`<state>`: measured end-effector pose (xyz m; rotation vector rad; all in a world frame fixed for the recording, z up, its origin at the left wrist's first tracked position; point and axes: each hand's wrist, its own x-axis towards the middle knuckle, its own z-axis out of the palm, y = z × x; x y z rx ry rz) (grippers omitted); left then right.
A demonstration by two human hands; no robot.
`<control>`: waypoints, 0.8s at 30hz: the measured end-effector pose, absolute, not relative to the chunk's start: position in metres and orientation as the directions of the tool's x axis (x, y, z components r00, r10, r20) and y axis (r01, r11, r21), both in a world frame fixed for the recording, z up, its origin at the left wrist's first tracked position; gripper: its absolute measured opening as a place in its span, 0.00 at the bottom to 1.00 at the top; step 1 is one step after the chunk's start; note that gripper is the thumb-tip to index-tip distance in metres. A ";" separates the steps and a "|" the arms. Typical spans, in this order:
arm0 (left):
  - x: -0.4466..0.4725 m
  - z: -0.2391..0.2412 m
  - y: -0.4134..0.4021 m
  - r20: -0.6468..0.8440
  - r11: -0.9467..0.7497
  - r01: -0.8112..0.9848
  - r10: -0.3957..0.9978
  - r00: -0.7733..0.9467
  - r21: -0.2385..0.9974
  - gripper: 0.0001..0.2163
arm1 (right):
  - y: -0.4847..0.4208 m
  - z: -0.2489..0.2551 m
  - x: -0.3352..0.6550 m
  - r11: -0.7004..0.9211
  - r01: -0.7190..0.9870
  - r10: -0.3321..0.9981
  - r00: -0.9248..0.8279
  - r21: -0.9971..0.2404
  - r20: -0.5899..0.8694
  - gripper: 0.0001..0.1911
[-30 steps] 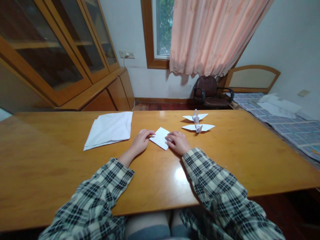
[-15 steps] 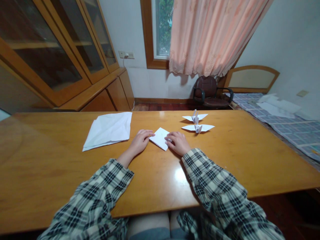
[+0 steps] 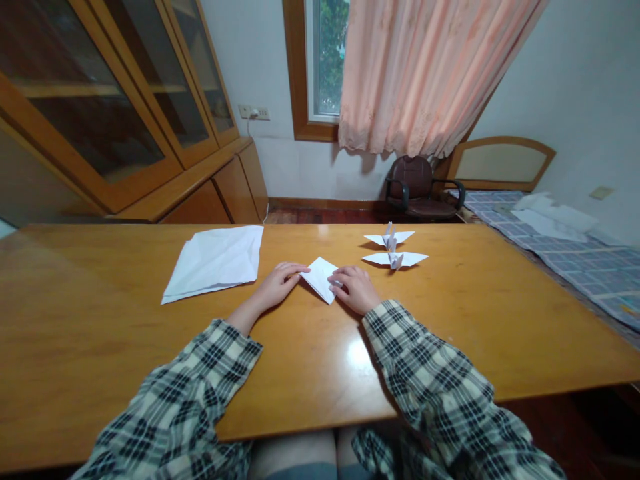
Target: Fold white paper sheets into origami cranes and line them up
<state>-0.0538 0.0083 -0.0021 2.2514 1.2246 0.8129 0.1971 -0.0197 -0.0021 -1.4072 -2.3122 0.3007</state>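
Note:
A small folded white paper (image 3: 320, 279), diamond-shaped, lies on the table between my hands. My left hand (image 3: 281, 283) pinches its left corner with thumb and fingertips together. At the right corner, the fingers of my right hand (image 3: 354, 288) are curled onto the paper and cover that edge. Two white paper cranes stand beyond my right hand: a nearer crane (image 3: 395, 259) with wings spread, and a farther crane (image 3: 388, 239) just behind it. To the left of my left hand rests a stack of white paper sheets (image 3: 217, 263).
The wooden table (image 3: 310, 373) spans the view. Beyond it are a glass-fronted cabinet (image 3: 125, 200) at left, a brown armchair (image 3: 413, 180), a pink curtain (image 3: 420, 80) over a window, and a bed (image 3: 560, 240) at right with white paper on it.
The view has shifted very slightly. My left fingers have edged a little over the paper's left corner, and the folded paper looks slightly turned. The cranes and stack stay put.

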 end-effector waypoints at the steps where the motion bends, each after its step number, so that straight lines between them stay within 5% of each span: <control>1: -0.054 -0.002 0.008 0.278 -0.502 0.589 0.858 0.432 0.634 0.15 | -0.020 -0.002 0.197 0.463 0.796 0.886 -0.402 -0.390 0.232 0.12; 24: -0.054 -0.006 0.014 0.266 -0.461 0.544 0.877 0.400 0.701 0.12 | -0.019 -0.003 0.197 0.463 0.795 0.886 -0.405 -0.392 0.227 0.13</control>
